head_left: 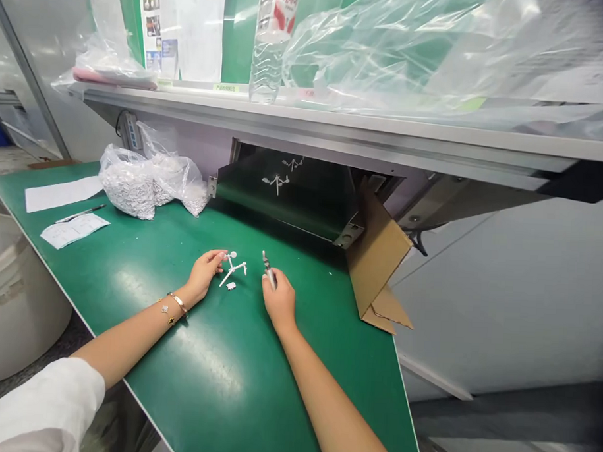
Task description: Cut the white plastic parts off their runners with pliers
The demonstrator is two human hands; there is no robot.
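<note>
My left hand (204, 270) rests on the green table (146, 273), its fingertips pinching one end of a small white plastic sprue (233, 266) with several branches. A tiny white piece (231, 286) lies loose just below the sprue. My right hand (278, 296) is closed around a small metal cutter (267, 264) whose tip points up and away, a short gap to the right of the sprue. Both forearms reach in from the bottom edge.
A clear bag of white parts (145, 181) sits at the back left beside papers (60, 192) and a pen (79, 213). A dark conveyor opening (287, 192) carries more white sprues. A cardboard flap (377, 261) stands at the right. A water bottle (271, 40) and plastic sheeting lie on the shelf. A white bucket (12, 295) is at the left.
</note>
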